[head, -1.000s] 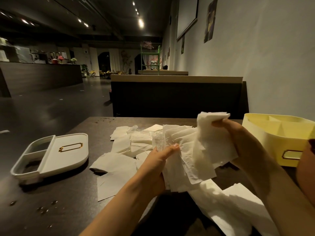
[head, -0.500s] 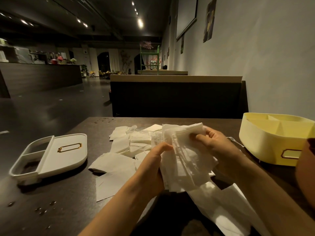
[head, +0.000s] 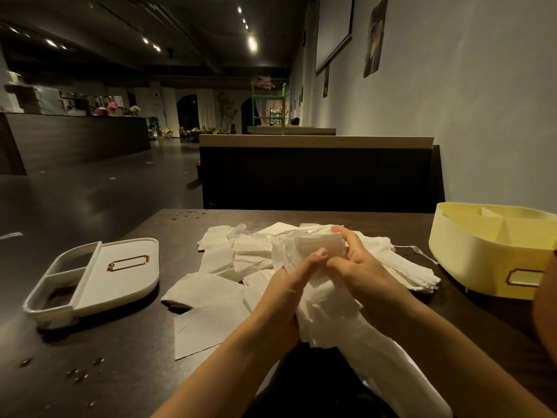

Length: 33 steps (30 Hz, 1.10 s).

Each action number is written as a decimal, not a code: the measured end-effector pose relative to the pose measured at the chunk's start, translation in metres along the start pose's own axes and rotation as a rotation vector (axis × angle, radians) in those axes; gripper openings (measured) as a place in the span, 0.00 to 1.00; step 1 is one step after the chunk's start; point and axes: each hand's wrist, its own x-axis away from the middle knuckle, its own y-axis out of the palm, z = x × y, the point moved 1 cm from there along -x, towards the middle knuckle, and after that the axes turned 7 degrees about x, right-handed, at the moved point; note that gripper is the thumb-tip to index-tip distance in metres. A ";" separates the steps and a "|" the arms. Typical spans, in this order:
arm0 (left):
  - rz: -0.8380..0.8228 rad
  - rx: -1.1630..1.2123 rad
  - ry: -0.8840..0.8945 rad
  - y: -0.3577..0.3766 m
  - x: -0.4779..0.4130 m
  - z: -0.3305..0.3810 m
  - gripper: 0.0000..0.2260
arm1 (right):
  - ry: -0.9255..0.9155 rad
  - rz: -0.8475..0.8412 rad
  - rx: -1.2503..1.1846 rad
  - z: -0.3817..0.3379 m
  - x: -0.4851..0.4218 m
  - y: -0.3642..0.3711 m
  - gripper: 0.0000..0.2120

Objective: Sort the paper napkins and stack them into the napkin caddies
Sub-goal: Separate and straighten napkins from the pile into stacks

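Observation:
Both hands hold one bundle of white paper napkins [head: 324, 300] upright above the dark table [head: 126, 372]. My left hand [head: 289, 292] grips the bundle from the left, thumb on top. My right hand [head: 358, 270] curls round it from the right, fingers over its upper edge. Loose white napkins [head: 223, 257] lie spread over the table behind and beneath the hands. A white caddy [head: 120, 267] with a gold label frame lies at the left. A yellow caddy [head: 470, 254] with inner dividers stands at the right.
A few water drops [head: 80, 375] dot the table's near left. A dark booth back [head: 316, 176] rises behind the table's far edge, and a pale wall runs along the right. A brown rounded object [head: 545, 300] cuts in at the right edge.
My right hand has brought the raised napkin down onto the bundle and closed in against the left hand. The bundle is now squeezed narrower between both hands.

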 end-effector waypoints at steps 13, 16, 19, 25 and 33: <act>-0.018 0.236 0.041 -0.002 0.007 0.012 0.20 | 0.017 -0.221 0.124 -0.006 0.003 -0.011 0.27; -0.003 0.146 0.183 -0.004 0.011 0.023 0.14 | -0.021 -0.156 0.125 -0.016 0.009 -0.019 0.19; -0.045 0.026 0.264 -0.015 0.021 0.035 0.12 | -0.080 -0.108 0.107 -0.025 0.020 -0.021 0.22; -0.044 0.088 0.218 -0.038 0.066 0.038 0.22 | -0.064 -0.045 0.094 -0.022 0.051 -0.011 0.20; 0.051 0.197 0.168 -0.027 0.089 0.026 0.23 | -0.007 -0.142 -0.094 -0.011 0.076 0.017 0.34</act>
